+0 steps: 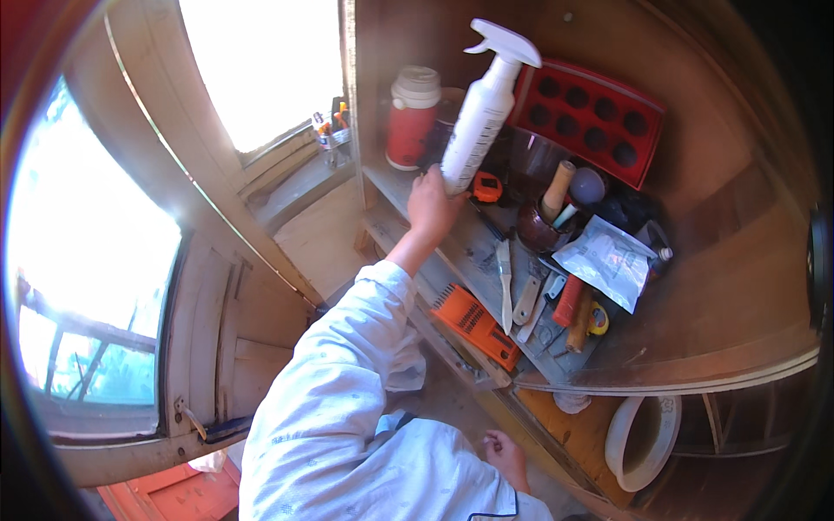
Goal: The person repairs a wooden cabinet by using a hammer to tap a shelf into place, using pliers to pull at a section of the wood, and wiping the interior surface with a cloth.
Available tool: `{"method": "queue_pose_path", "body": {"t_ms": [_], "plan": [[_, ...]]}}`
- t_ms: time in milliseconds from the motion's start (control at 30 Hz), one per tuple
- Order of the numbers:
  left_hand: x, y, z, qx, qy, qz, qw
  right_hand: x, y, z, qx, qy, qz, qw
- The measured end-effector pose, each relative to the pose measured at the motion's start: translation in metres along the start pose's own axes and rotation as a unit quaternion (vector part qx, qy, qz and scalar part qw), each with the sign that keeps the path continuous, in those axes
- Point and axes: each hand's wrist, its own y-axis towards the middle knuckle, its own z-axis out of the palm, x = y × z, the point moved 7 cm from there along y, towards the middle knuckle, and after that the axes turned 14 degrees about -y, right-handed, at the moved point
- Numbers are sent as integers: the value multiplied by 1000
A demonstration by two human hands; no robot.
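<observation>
My left hand (432,207) is closed around the lower end of a white spray bottle (479,122), which leans to the right with its trigger head up. The bottle is in front of a wooden cabinet's shelf. Behind it on the shelf are a red jug with a white lid (412,122) and an orange tape measure (487,187). Low by my body, apart from the shelf, my right hand (506,460) has its fingers curled in, and no object shows in it.
A red tray with round holes (591,117) leans at the back. A dark pot (543,227), silvery packet (605,260), paintbrush (505,273) and several hand tools crowd the shelf. Below are an orange case (476,326) and a white basin (618,443). Windows stand left.
</observation>
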Motion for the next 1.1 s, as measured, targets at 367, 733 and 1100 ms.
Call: {"method": "queue_pose_path", "body": {"t_ms": [367,733,1100], "plan": [[8,-20,-66,-134,-115,117,977,17,11,4,53,-12,-8,999],[135,112,-183,-123,42,-48,990,42,11,0,85,2,5,996],[125,159,-168,-88,187,-42,978,15,14,13,52,27,-70,996]]}}
